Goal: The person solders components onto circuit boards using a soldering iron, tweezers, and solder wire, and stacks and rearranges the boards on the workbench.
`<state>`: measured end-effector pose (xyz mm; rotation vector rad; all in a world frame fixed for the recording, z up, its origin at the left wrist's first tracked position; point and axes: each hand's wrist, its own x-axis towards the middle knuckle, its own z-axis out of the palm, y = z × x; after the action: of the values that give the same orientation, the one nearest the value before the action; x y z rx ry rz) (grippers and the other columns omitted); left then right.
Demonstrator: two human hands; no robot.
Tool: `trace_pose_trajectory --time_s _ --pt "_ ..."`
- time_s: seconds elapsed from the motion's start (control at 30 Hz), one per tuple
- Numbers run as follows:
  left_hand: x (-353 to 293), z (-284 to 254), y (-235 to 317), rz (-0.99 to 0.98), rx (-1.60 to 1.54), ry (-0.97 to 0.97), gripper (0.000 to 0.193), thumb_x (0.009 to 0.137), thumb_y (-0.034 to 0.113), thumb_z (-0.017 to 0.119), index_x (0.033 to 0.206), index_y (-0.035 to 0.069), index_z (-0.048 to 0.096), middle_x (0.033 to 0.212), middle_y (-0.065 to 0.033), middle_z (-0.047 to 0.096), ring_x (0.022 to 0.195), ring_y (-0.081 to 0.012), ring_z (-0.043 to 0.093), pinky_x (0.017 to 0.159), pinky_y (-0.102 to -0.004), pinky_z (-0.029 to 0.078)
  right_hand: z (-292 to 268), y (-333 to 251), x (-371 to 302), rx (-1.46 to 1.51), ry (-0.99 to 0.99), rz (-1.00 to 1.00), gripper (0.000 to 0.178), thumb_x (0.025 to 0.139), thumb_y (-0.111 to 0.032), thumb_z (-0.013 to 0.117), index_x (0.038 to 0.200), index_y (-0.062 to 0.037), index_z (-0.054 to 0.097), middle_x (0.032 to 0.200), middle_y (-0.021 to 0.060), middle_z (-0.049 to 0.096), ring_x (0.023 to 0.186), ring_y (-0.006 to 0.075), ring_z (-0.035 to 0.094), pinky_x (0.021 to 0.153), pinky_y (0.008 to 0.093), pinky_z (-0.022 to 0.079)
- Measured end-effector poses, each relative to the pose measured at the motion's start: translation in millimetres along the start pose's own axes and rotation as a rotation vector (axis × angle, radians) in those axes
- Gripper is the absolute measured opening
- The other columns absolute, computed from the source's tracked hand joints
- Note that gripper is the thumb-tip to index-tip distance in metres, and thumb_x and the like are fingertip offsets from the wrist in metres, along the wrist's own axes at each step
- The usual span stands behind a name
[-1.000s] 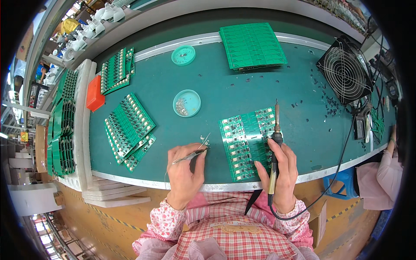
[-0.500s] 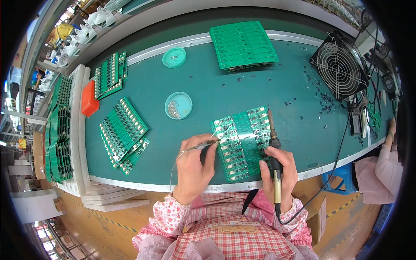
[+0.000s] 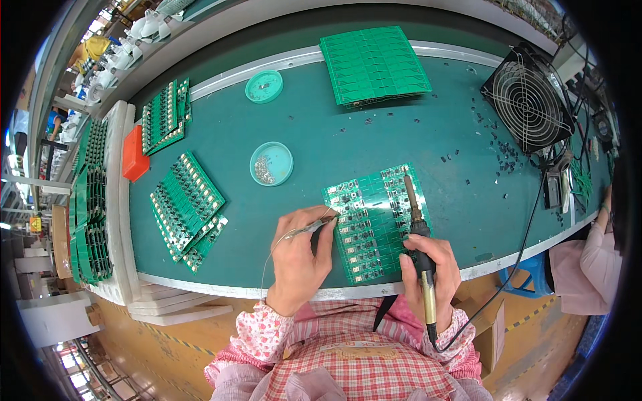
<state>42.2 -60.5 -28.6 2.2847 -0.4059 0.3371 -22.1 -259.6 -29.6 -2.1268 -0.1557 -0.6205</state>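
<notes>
A green circuit board panel (image 3: 376, 230) with rows of small parts lies near the table's front edge. At its left edge, my left hand (image 3: 294, 264) is closed on metal tweezers (image 3: 309, 228), their tips by the left row of parts. A thin wire (image 3: 265, 267), apparently solder, runs along the same hand and down past the wrist. My right hand (image 3: 441, 264) grips a soldering iron (image 3: 428, 284) by its dark handle. The iron's shaft points away from me over the right rows of the panel; I cannot tell whether its tip touches.
Two round dishes (image 3: 290, 175) hold small parts. Stacked boards (image 3: 190, 200) lie at left, near a red box (image 3: 135, 155); another green stack (image 3: 374, 63) lies at the back. A fan (image 3: 528, 100) stands right, near scattered black bits and the iron's cord (image 3: 525, 244). A person's arm (image 3: 597, 247) shows far right.
The soldering iron has swung left, its shaft going from the panel's right edge to over the right rows of parts. My left hand and the tweezers have barely moved.
</notes>
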Motion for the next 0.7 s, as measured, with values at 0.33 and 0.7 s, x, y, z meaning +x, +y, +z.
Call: trace_pose_trajectory --time_s 0.33,0.7 --pt "0.3 -0.7 1.6 -0.01 0.02 -0.017 0.014 0.087 -0.001 0.066 0.1 0.003 0.067 0.1 -0.0105 0.07 0.089 -0.0296 0.064 0.08 -0.037 0.05 0.6 -3.8 3.1 0.155 0.01 -0.021 0.031 0.083 0.004 0.072 0.112 -0.0008 0.061 0.087 0.0103 0.071 0.073 0.0231 0.067 0.067 0.0329 0.053" --pt "2.7 -2.1 0.7 0.016 0.018 -0.025 0.022 0.082 -0.004 0.069 0.101 0.005 0.066 0.101 -0.0078 0.07 0.089 -0.029 0.064 0.082 -0.037 0.048 11.2 0.1 2.7 0.388 0.08 0.072 0.021 0.091 -0.007 0.068 0.109 -0.0005 0.058 0.075 0.0102 0.069 0.065 0.0177 0.07 0.059 0.0275 0.051"
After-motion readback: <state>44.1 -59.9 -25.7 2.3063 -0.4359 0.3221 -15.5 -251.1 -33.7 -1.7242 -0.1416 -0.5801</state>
